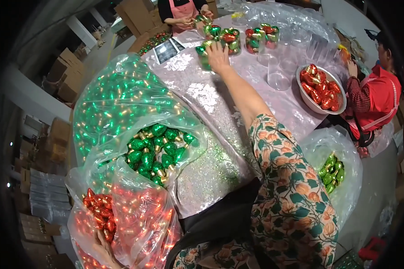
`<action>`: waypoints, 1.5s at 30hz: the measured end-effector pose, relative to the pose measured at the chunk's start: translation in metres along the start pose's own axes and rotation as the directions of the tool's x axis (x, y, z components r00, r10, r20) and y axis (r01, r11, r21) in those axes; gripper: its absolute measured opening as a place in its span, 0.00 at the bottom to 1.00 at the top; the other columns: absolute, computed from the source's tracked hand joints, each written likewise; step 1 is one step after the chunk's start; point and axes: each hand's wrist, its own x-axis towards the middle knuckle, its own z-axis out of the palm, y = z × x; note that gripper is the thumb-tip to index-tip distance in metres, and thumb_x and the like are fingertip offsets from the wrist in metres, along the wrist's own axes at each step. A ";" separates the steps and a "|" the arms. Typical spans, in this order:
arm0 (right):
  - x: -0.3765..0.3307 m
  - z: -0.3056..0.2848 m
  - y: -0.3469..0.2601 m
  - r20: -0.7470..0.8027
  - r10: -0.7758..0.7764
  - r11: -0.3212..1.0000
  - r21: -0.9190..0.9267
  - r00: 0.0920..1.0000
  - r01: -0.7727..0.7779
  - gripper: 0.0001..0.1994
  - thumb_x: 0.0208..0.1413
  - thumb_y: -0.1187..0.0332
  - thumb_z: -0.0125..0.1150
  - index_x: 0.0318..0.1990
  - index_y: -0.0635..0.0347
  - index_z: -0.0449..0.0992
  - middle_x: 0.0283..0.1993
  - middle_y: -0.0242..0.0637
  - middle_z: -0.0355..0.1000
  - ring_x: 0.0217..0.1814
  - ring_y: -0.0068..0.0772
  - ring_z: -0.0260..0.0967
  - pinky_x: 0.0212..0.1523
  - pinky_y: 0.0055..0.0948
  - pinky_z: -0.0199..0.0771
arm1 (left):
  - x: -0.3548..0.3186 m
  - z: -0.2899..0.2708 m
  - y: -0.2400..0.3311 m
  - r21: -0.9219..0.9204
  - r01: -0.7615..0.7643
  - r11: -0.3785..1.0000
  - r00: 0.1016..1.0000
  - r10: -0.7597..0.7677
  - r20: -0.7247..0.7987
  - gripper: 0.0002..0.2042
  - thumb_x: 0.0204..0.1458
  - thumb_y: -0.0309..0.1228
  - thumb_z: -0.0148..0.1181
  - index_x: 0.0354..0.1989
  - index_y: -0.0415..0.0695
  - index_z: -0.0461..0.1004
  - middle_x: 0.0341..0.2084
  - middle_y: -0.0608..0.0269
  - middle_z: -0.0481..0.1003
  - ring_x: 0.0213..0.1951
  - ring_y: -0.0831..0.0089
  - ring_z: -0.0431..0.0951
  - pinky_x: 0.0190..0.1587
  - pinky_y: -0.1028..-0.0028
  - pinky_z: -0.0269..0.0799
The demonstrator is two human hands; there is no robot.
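Observation:
My right hand [218,57] reaches far across the table, fingers spread over a clear round tub [204,62] of green ornaments; whether it grips the rim is hidden. More clear tubs [231,41] of red, green and gold ornaments stand around it. Low at the left, my left hand [104,249] is at the mouth of a plastic bag [141,219] of shiny red ornaments [102,210]. Its fingers stretch out beside them, partly hidden by plastic. Beyond it a large clear bag [116,96] holds green bulb-shaped ornaments [150,152] with gold caps, its mouth wide open.
A white bowl [319,106] of red ornaments and empty clear tubs [279,76] sit at the table's right. A bag [351,170] with light-green ornaments hangs near my right side. Two co-workers, one in a pink apron [184,13], one in red [378,101], work across the table.

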 end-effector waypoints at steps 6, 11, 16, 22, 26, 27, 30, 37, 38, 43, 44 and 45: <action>-0.017 -0.032 0.126 0.249 0.380 0.858 -0.454 0.891 -0.239 0.16 0.50 0.64 0.51 0.46 0.56 0.71 0.49 0.41 0.69 0.50 0.45 0.66 0.48 0.50 0.61 | 0.096 0.133 -0.316 -0.792 0.334 0.511 0.927 -0.025 0.374 0.19 0.56 0.42 0.47 0.46 0.39 0.73 0.26 0.61 0.72 0.20 0.75 0.67 0.23 0.79 0.62; -0.105 -0.052 0.222 0.501 0.241 0.946 -0.311 0.831 -0.086 0.09 0.46 0.64 0.59 0.33 0.58 0.76 0.32 0.45 0.75 0.39 0.49 0.73 0.39 0.46 0.68 | 0.111 0.156 -0.353 -0.864 0.420 0.277 0.906 -0.174 0.385 0.20 0.54 0.42 0.48 0.49 0.42 0.70 0.24 0.63 0.71 0.19 0.76 0.66 0.22 0.79 0.63; -0.085 -0.175 0.115 0.607 -0.182 0.949 0.314 0.774 -0.023 0.10 0.45 0.65 0.63 0.29 0.62 0.73 0.28 0.47 0.71 0.31 0.50 0.70 0.32 0.42 0.68 | 0.080 0.115 -0.253 -0.511 0.176 0.841 0.918 0.048 0.394 0.24 0.50 0.30 0.51 0.56 0.36 0.61 0.53 0.56 0.65 0.53 0.64 0.65 0.53 0.70 0.63; -0.138 -0.308 -0.056 0.546 -0.703 0.676 0.711 0.457 0.191 0.08 0.41 0.71 0.64 0.28 0.64 0.72 0.23 0.44 0.69 0.30 0.46 0.68 0.31 0.39 0.67 | 0.116 0.156 -0.228 -0.272 0.315 0.909 0.744 -0.059 0.665 0.14 0.45 0.23 0.47 0.42 0.39 0.72 0.25 0.72 0.69 0.26 0.81 0.65 0.27 0.77 0.62; -0.178 -0.316 -0.108 0.611 -0.775 0.631 0.730 0.163 0.263 0.10 0.42 0.69 0.64 0.29 0.63 0.71 0.28 0.45 0.69 0.34 0.47 0.67 0.36 0.44 0.66 | 0.113 0.145 -0.199 -0.342 0.270 0.900 0.700 0.060 0.711 0.08 0.42 0.20 0.48 0.31 0.41 0.72 0.18 0.73 0.65 0.18 0.82 0.61 0.19 0.79 0.55; -0.182 -0.316 -0.114 0.613 -0.773 0.633 0.725 0.164 0.271 0.10 0.42 0.69 0.64 0.29 0.63 0.71 0.28 0.45 0.69 0.34 0.47 0.67 0.36 0.44 0.66 | 0.112 0.149 -0.204 -0.351 0.270 0.897 0.701 0.067 0.710 0.08 0.42 0.20 0.48 0.31 0.41 0.72 0.18 0.73 0.65 0.18 0.82 0.61 0.19 0.79 0.55; -0.187 -0.322 -0.125 0.425 -0.810 0.535 0.818 0.405 0.212 0.13 0.41 0.69 0.65 0.34 0.65 0.72 0.40 0.47 0.70 0.42 0.49 0.67 0.42 0.42 0.68 | 0.112 0.164 -0.231 -0.440 0.520 0.733 0.716 -0.093 0.691 0.09 0.39 0.17 0.50 0.30 0.42 0.69 0.18 0.73 0.64 0.19 0.82 0.62 0.19 0.79 0.55; -0.210 -0.311 -0.012 0.378 -0.035 0.721 0.651 0.925 -0.239 0.10 0.46 0.75 0.60 0.37 0.66 0.74 0.43 0.48 0.70 0.47 0.44 0.68 0.48 0.34 0.67 | 0.082 0.131 -0.216 -0.794 0.424 0.436 0.905 -0.229 0.357 0.28 0.43 0.27 0.58 0.56 0.38 0.63 0.44 0.65 0.70 0.47 0.75 0.68 0.51 0.76 0.62; -0.232 -0.305 0.031 0.371 0.146 0.742 0.572 0.917 -0.350 0.06 0.48 0.76 0.58 0.35 0.67 0.74 0.37 0.45 0.71 0.40 0.39 0.68 0.44 0.31 0.68 | 0.084 0.123 -0.207 -0.833 0.360 0.421 0.932 -0.205 0.299 0.28 0.45 0.31 0.59 0.57 0.39 0.62 0.47 0.65 0.69 0.50 0.75 0.67 0.55 0.75 0.59; -0.452 -0.281 0.221 0.118 0.799 0.593 0.005 0.590 -0.805 0.14 0.50 0.64 0.55 0.27 0.69 0.69 0.22 0.44 0.69 0.24 0.36 0.65 0.29 0.34 0.66 | 0.099 0.108 -0.219 -0.899 0.271 0.343 0.958 -0.191 0.216 0.24 0.53 0.41 0.56 0.56 0.43 0.67 0.53 0.63 0.65 0.55 0.74 0.63 0.59 0.75 0.55; -0.517 -0.288 0.257 0.198 0.761 0.646 -0.154 0.618 -0.747 0.13 0.49 0.63 0.54 0.27 0.69 0.70 0.24 0.48 0.71 0.23 0.42 0.67 0.27 0.39 0.65 | 0.105 0.109 -0.208 -0.933 0.255 0.254 0.954 -0.222 0.201 0.23 0.54 0.41 0.55 0.56 0.42 0.67 0.53 0.62 0.66 0.55 0.73 0.63 0.59 0.74 0.55; -0.572 -0.291 0.276 0.384 0.719 0.695 -0.383 0.580 -0.608 0.14 0.49 0.61 0.53 0.27 0.66 0.73 0.23 0.46 0.72 0.22 0.45 0.68 0.27 0.40 0.68 | 0.109 0.112 -0.206 -0.958 0.237 0.162 0.944 -0.269 0.189 0.23 0.54 0.42 0.55 0.55 0.42 0.67 0.53 0.61 0.66 0.55 0.73 0.63 0.60 0.74 0.55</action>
